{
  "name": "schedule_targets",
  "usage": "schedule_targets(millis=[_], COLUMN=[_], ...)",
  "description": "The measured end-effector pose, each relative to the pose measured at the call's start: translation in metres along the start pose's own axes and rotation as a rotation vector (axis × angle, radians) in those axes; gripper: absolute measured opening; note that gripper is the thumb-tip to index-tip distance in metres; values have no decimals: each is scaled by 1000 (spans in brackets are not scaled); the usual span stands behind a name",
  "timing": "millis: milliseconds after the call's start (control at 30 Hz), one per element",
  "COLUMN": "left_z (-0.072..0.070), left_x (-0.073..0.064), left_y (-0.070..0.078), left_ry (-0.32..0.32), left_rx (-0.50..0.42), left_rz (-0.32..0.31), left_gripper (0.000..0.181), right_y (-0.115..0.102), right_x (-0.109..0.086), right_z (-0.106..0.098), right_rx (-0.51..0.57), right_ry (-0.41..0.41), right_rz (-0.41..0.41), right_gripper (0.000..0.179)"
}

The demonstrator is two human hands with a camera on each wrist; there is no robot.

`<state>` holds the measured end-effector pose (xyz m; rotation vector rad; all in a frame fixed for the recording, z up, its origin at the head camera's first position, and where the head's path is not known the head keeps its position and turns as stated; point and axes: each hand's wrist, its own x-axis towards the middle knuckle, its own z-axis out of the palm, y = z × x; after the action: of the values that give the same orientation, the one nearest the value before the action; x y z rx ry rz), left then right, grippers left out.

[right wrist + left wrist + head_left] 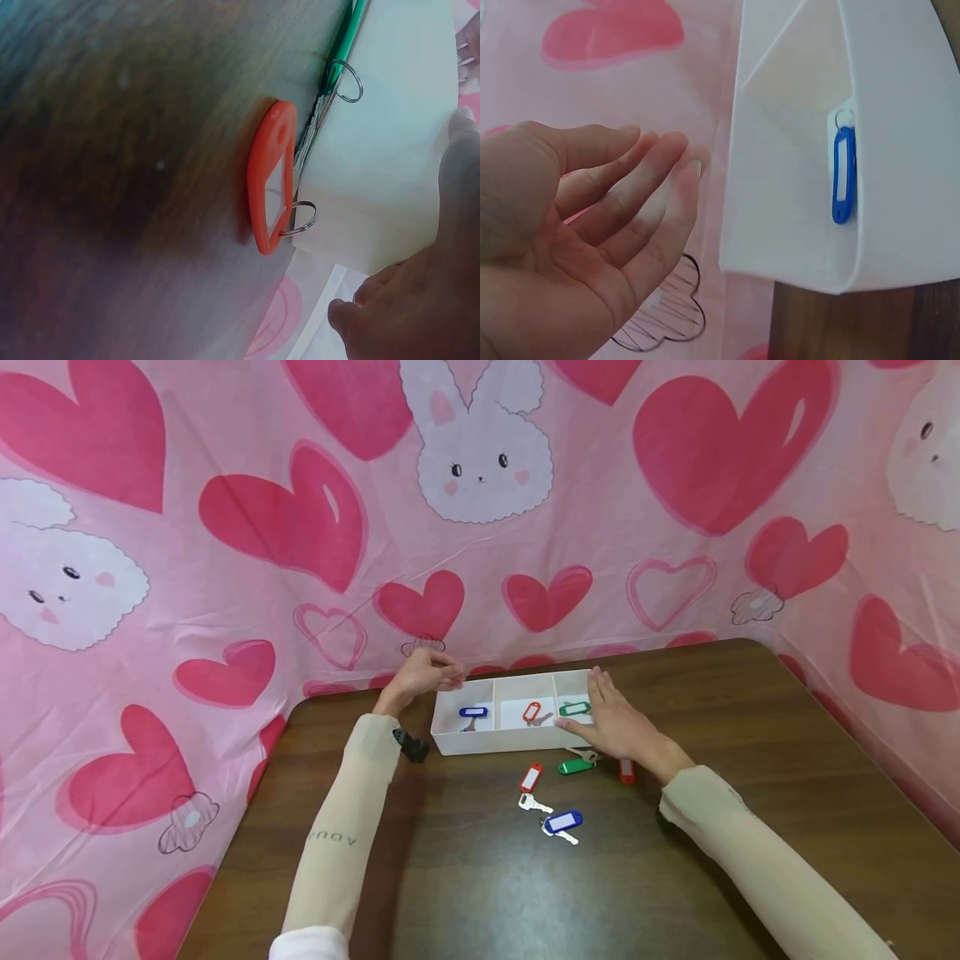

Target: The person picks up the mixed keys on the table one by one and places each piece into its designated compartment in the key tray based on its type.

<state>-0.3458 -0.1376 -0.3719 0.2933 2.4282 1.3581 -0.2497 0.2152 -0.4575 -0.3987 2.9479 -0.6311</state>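
Pink heart-print cloth (225, 418) backs the desk (480, 893). On it, a white tray (510, 742) holds, left to right, blue tag (473, 712), red tag (532, 711), green tag (574, 709). Left hand (422, 675): beside tray, fingers loosely bent, empty. Right hand (622, 727): fingers extended at tray's right end. Four more tags (563, 822) lie in front.

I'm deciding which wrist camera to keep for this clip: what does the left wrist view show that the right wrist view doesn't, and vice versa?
Only the left wrist view: the blue tag inside the white tray, plus a full look at the left hand, palm visible.
Only the right wrist view: the red tag and green tag beside the tray, and the right hand.
Both: the tray, table and pink cloth.
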Motion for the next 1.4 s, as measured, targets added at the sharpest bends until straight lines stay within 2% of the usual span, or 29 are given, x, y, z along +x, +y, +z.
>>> schedule_targets(millis=[300,767,1067,1400], left_z=[15,38,53,67], left_x=[-14,-43,-59,-73], left_y=[16,31,31,35], left_ry=[-54,-123,-189,-185], left_rx=[105,253,294,374], left_rz=[68,265,319,411], left_gripper=[28,25,24,22], right_y=[0,0,1,0], right_x=[0,-1,0,3], right_z=[0,0,2,3], right_rx=[3,11,16,16], right_ry=[3,14,8,8], right_rz=[0,9,15,13], right_gripper=[123,123,124,126])
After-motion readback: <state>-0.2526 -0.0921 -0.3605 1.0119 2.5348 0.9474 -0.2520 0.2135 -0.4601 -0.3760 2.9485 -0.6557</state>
